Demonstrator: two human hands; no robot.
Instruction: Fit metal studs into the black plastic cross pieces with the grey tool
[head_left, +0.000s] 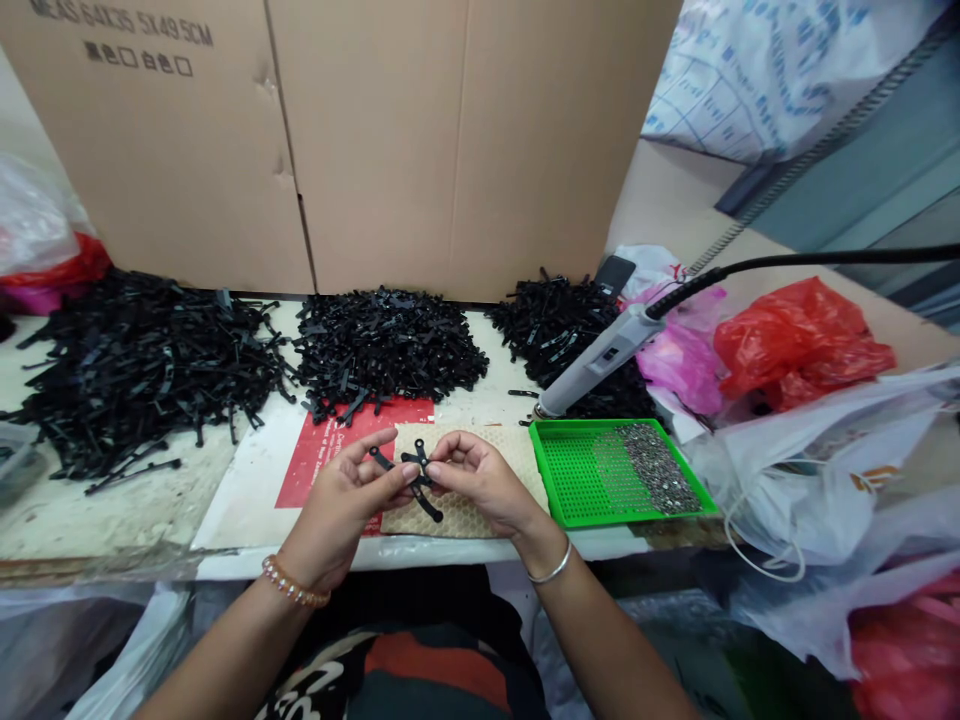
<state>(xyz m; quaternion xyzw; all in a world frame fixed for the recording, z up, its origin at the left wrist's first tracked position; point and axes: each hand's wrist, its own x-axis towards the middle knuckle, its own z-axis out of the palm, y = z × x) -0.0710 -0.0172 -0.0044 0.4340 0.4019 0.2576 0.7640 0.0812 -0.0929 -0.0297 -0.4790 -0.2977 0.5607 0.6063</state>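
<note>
My left hand (337,500) pinches a curved black strip (429,505) with round holed ends between thumb and fingers. Crossing it is a shorter black strip (419,447) with a hole at its tip. From the other side, my right hand (491,485) has its thumb and forefinger closed on this shorter strip, where the pieces meet. The fingertips partly hide the joint, and I cannot tell whether a small fastener is there. Both hands are above a honeycomb-patterned mat (480,530) near the table's front edge.
Heaps of black strips lie at the left (150,360), middle (390,345) and right (555,325). A green tray (555,480) holds small metal parts (660,470). A grey powered screwdriver (600,360) on a black cable leans above it. A large carton (450,150) stands behind; plastic bags (802,340) crowd the right.
</note>
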